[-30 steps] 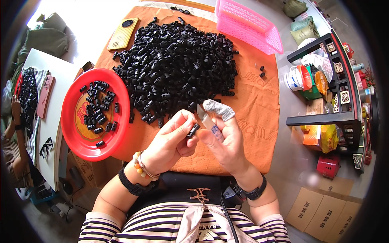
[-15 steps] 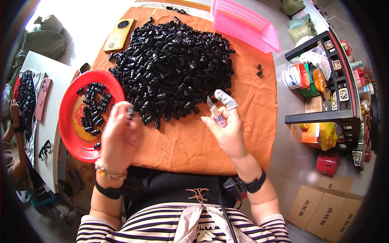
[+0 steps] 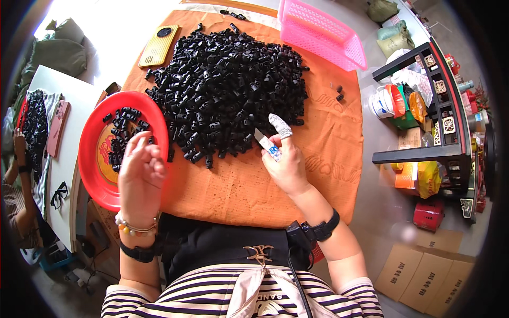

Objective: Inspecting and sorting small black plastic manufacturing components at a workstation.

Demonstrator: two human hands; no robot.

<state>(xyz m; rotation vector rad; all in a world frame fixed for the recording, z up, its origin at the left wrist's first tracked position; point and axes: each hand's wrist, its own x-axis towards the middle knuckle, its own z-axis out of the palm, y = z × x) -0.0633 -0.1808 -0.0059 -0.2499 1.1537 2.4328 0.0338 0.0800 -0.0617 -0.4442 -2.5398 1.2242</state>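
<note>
My left hand (image 3: 141,177) is over the right rim of a red plate (image 3: 89,159), its fingers curled together. A small black plastic part (image 3: 152,140) shows at its fingertips; the grip is partly hidden. More such parts lie on the plate. My right hand (image 3: 287,165) is closed around a small knife (image 3: 268,145) with a blue-and-white patterned handle, blade pointing up and left toward the pile. A whitish wrap covers its index finger. Just beyond the blade spreads a large pile of black plastic parts (image 3: 228,90).
The orange cloth (image 3: 238,193) covers the table. A yellow phone (image 3: 159,46) lies left of the pile; a pink basket (image 3: 321,34) is at the far right. On the left, another person's hand (image 3: 19,143) is beside a white table (image 3: 66,153). A dark wooden frame (image 3: 424,153) stands right.
My left hand has moved left and slightly down, toward the plate. My right hand with the knife has shifted left, bringing the blade closer to the pile's near edge.
</note>
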